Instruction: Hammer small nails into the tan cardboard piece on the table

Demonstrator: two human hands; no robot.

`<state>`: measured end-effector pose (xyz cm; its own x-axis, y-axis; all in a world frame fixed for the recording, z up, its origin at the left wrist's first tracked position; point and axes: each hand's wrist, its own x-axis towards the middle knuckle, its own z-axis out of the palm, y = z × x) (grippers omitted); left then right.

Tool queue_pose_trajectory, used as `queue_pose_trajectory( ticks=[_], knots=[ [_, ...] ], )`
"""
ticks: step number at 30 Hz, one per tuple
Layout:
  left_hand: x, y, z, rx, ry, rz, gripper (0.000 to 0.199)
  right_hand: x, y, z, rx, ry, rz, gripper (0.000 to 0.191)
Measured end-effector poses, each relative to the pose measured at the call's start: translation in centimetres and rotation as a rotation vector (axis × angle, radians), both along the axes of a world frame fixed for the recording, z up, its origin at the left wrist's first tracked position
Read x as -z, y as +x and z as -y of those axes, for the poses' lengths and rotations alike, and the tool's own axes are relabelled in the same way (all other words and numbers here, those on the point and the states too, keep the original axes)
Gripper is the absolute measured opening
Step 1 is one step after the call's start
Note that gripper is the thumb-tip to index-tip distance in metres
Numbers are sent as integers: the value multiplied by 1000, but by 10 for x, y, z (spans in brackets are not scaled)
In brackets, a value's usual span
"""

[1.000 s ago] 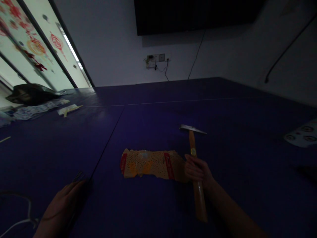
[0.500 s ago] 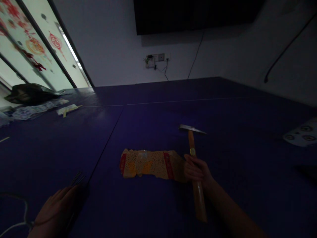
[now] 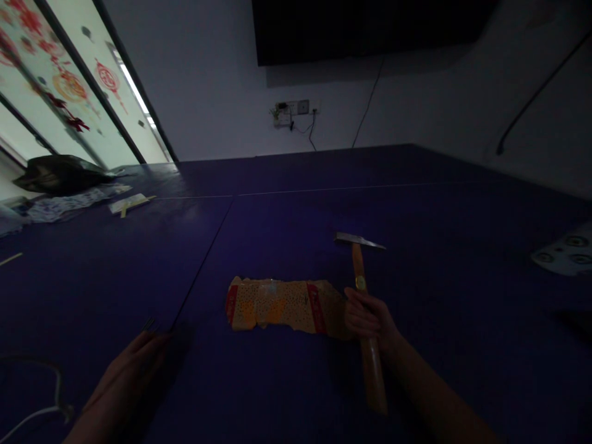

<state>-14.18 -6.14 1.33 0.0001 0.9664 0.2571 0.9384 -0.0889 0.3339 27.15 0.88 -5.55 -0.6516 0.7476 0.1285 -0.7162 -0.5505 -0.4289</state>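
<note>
My right hand [image 3: 370, 317] is closed around the wooden handle of a hammer [image 3: 374, 370], whose metal head points away from me above the table. Next to that hand, and partly behind it, lies a torn strip of brown cardboard [image 3: 287, 303] with red bands and shiny tape on it. At the lower left, my left hand [image 3: 134, 367] is low over the table, fingers pointing forward and down. Thin metal pieces [image 3: 148, 324], like nails, show just beyond its knuckles. Its fingertips are dark and hidden, so whether it grips them is unclear.
A pale cable [image 3: 58, 394] curls at the lower left. A dark bag [image 3: 60, 174] and plastic-wrapped items [image 3: 69, 203] lie at the far left of the purple table [image 3: 287, 240]. On the right edge sits a white piece with round holes [image 3: 567, 256]. Sockets [image 3: 296, 108] are on the wall.
My left hand has moved forward and to the right, covering more of the thin metal pieces. The right hand, hammer and cardboard stay practically where they were.
</note>
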Motion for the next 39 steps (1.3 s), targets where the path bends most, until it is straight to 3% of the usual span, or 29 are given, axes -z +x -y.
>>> queue_pose_trajectory(
  ticks=[7,11,15,24,39],
  knots=[
    [-4,82,-42,344,-121,329,26,-2,0,1,-13,18,-66,23],
    [12,131,-73,440,-162,537,19,-6,-2,1,-23,15,-41,25],
    [29,160,-93,519,-172,637,15,-9,-3,2,-41,26,-58,27],
    [35,186,-103,568,-177,601,9,-4,-1,2,-57,49,-64,25],
    [41,187,-99,590,-171,605,10,-7,0,2,-68,17,-83,23]
  ],
)
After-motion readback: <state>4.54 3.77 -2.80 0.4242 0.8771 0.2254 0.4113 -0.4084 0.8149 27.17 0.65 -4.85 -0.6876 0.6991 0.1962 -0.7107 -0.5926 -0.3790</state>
